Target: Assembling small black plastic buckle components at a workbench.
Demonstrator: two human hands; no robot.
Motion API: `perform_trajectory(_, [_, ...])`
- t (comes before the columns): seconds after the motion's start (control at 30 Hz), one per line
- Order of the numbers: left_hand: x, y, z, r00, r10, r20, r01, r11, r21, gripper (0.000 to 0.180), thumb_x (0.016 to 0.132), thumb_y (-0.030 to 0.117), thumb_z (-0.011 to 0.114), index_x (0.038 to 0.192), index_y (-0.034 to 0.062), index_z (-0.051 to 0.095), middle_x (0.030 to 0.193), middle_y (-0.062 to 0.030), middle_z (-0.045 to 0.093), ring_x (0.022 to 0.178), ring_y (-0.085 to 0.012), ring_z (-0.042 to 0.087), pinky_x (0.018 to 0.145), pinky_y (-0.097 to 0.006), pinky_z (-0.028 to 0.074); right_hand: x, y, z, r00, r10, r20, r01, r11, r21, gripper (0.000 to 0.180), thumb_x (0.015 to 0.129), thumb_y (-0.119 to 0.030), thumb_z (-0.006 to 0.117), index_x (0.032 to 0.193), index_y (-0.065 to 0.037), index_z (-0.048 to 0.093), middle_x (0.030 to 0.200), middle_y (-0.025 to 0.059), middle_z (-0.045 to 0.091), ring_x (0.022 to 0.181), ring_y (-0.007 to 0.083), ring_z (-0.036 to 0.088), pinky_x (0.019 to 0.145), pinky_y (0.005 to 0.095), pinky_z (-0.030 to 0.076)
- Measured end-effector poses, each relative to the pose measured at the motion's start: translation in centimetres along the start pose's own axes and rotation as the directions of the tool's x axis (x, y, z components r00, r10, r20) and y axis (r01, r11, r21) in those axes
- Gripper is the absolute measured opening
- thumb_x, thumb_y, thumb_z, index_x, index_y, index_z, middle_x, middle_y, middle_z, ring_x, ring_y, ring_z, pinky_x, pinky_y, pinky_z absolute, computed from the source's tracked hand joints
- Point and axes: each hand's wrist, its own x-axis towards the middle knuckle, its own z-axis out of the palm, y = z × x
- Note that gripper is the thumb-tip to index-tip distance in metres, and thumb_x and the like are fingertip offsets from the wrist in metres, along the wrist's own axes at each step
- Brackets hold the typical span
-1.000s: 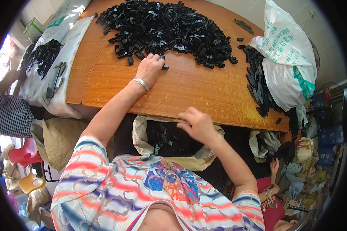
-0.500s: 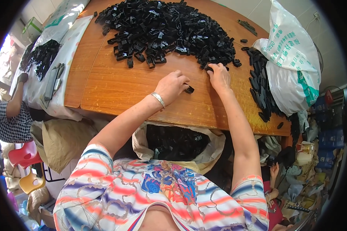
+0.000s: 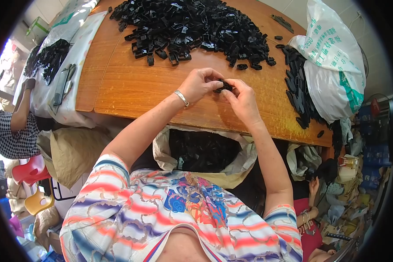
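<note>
A small black plastic piece (image 3: 224, 86) sits between the two hands, its shape mostly covered by the fingers; whether it is one part or two pressed together I cannot tell. The left hand (image 3: 198, 84) pinches its left end, thumb and forefinger nearly together. The right hand (image 3: 243, 99) has the other end, the thumb on the near side and the fingers curled in from beyond, with no wide gap in either grip.

With a part this small, it would seem best to brace both thumbs from the near side, keep the fingertips at the ends so the middle can be seen, and press evenly rather than twist.

Just beyond the hands lies the broad pile of black plastic clips (image 3: 196, 32); a wide reach forward could knock its loose front pieces. A strip of wooden tabletop (image 3: 139, 89) separates them and runs on past the left wrist. Well to the right of the right hand, long black strips (image 3: 298, 89) lie against a white plastic bag (image 3: 334, 74), limiting a sideways sweep. On the body side, the table edge is near the forearms, with an open sack (image 3: 162, 146) below it, so a piece dropped short could fall in.
</note>
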Motion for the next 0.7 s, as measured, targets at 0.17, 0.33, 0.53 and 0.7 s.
perform_trajectory(0.17, [-0.1,-1.6,-1.2,0.994,0.079,-0.074,-0.061,0.975,0.214,0.027,0.086,0.007,0.072,0.111,-0.0004,0.067,0.095,-0.0083,0.067,0.083,-0.0155,0.065,0.076,-0.028,0.055,0.3,1.1,1.0,0.966,-0.247,-0.081,0.179,0.859,-0.48,0.027,0.08,-0.003,0.075,0.107,0.002,0.07,0.092,0.0098,0.061,0.072,0.019,0.064,0.064,0.0297,0.052])
perform_trajectory(0.33, [-0.2,-2.6,-1.8,0.964,0.258,0.06,-0.23,0.705,0.67,0.027,0.078,0.007,0.074,0.105,0.0033,0.068,0.099,-0.0138,0.06,0.096,-0.0319,0.061,0.084,-0.039,0.052,0.7,1.5,2.4,0.974,-0.214,-0.078,0.14,0.832,-0.536,0.029,0.079,-0.005,0.077,0.107,0.0,0.07,0.089,0.01,0.06,0.07,0.0223,0.063,0.067,0.0332,0.051])
perform_trajectory(0.53, [0.4,-3.2,-2.0,0.979,0.198,0.052,-0.178,0.696,0.696,0.024,0.076,0.009,0.076,0.098,0.0039,0.068,0.099,-0.0127,0.061,0.097,-0.0334,0.059,0.087,-0.041,0.05,0.6,1.3,2.7,0.97,-0.24,0.028,0.192,0.698,-0.689,0.033,0.08,-0.006,0.073,0.113,-0.002,0.068,0.093,0.0104,0.059,0.081,0.0283,0.062,0.07,0.039,0.052])
perform_trajectory(0.7, [0.6,-3.1,-2.0,0.955,0.282,0.092,-0.258,0.636,0.728,0.023,0.076,0.011,0.076,0.096,0.0039,0.068,0.093,-0.0122,0.061,0.09,-0.032,0.059,0.08,-0.04,0.051,-0.1,3.2,3.6,0.893,-0.426,0.147,0.348,0.445,-0.825,0.034,0.086,-0.01,0.063,0.118,-0.001,0.06,0.098,0.0129,0.055,0.091,0.0313,0.06,0.072,0.0403,0.054])
